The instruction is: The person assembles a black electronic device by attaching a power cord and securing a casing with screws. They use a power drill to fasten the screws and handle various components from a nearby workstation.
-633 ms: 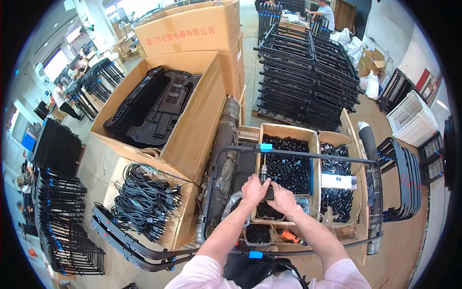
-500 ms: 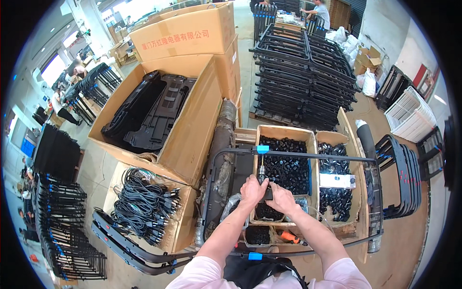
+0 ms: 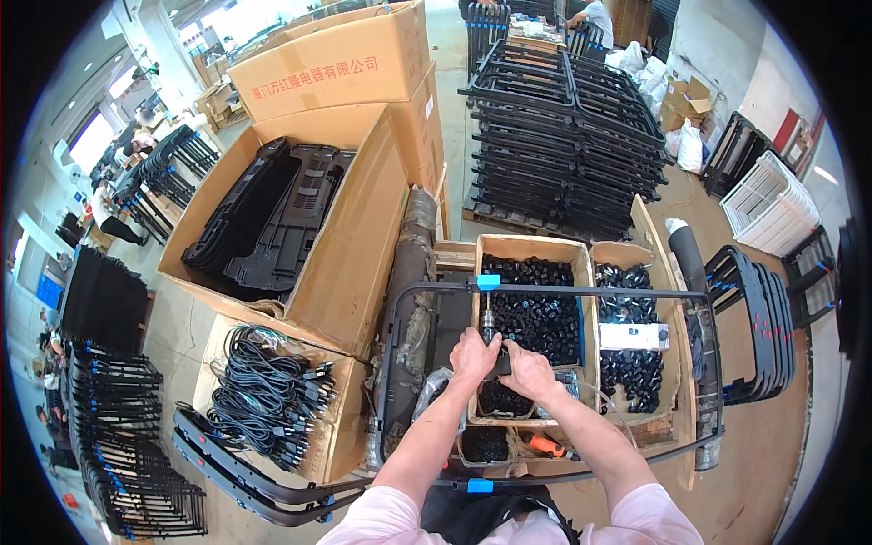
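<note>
A dark power screwdriver with a metal chuck [image 3: 489, 320] points away from me, its thin bit reaching a blue piece [image 3: 489, 282] on the far bar of a black tubular frame [image 3: 599, 292]. My left hand [image 3: 474, 356] is wrapped round the tool's body just behind the chuck. Close beside it, my right hand [image 3: 533, 372] is closed on the rear part of the tool. Both hands hide most of the body, and the bit's very tip cannot be made out. Another blue piece [image 3: 480, 486] sits on the frame's near bar.
Under the frame, a box of black caps [image 3: 536, 318] stands beside a second box holding a white carton [image 3: 634, 337]. An orange-handled tool [image 3: 547, 444] lies nearer me. At left are bundled black cables [image 3: 272, 391] and a large cardboard box [image 3: 350, 282]. Stacked frames [image 3: 563, 145] stand behind.
The whole view has shifted slightly. Both hands keep their hold on the power screwdriver, and its bit stays at the blue piece on the far bar.
</note>
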### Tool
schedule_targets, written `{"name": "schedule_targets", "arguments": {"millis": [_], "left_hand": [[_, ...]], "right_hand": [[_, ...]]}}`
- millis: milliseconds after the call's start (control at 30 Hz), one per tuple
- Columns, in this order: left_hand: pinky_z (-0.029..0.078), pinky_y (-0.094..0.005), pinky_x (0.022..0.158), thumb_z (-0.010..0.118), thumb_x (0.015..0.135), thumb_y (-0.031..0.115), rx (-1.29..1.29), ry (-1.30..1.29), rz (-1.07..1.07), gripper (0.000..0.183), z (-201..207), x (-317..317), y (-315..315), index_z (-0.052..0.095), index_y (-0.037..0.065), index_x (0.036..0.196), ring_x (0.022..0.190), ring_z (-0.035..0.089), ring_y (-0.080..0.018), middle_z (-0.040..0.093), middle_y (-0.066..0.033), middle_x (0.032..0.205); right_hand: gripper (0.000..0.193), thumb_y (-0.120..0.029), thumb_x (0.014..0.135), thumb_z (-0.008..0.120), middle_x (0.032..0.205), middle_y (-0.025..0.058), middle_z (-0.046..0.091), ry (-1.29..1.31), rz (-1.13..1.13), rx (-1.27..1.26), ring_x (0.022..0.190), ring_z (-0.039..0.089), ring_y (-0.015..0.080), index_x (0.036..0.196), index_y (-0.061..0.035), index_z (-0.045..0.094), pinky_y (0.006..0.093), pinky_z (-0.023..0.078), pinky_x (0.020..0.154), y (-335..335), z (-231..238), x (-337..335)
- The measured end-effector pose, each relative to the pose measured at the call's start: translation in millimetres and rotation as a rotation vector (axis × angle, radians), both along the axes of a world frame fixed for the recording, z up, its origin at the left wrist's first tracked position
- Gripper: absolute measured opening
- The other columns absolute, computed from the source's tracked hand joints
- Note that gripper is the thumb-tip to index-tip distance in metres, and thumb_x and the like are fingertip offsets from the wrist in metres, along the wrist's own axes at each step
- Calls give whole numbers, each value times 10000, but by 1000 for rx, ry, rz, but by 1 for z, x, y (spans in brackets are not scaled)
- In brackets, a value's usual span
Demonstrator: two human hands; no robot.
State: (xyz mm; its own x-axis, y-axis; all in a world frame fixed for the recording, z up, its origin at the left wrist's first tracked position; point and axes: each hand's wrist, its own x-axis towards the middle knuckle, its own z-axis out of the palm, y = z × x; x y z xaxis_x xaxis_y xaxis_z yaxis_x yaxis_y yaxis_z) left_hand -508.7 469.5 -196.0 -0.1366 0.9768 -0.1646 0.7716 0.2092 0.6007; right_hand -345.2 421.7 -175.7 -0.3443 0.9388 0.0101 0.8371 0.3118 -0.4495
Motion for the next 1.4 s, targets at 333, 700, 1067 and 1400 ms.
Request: {"name": "schedule_targets", "arguments": {"millis": [333,700,1067,1400], "left_hand": [[601,-533,918,776,888,574,-61,59,-30,669,18,1,13,664,-37,1135,1044,756,-445,754,-269,1118],[620,-506,894,780,889,577,-27,110,-54,657,20,2,22,672,-19,1143,1025,768,-415,749,-244,1122],[616,-510,915,772,883,593,-63,107,-70,679,18,1,30,668,-13,1172,1041,767,-411,750,-250,1132],[597,-526,942,764,887,564,-70,60,-68,661,24,-2,19,662,-31,1159,1083,747,-440,755,-280,1125]], "right_hand": [[857,-270,758,897,1061,266,756,49,-32,-75,1016,755,417,1443,14,468,496,607,895,8,-2,5],[911,-313,799,872,1041,295,753,54,-63,-142,1011,746,446,1515,11,411,523,595,905,17,4,4],[636,-211,796,851,1381,162,601,118,-32,-34,1221,641,415,1349,-51,580,509,539,993,12,-8,-5],[607,-194,792,857,1400,135,590,145,-71,-85,1212,642,400,1326,-64,600,517,525,973,1,-1,-8]]}}
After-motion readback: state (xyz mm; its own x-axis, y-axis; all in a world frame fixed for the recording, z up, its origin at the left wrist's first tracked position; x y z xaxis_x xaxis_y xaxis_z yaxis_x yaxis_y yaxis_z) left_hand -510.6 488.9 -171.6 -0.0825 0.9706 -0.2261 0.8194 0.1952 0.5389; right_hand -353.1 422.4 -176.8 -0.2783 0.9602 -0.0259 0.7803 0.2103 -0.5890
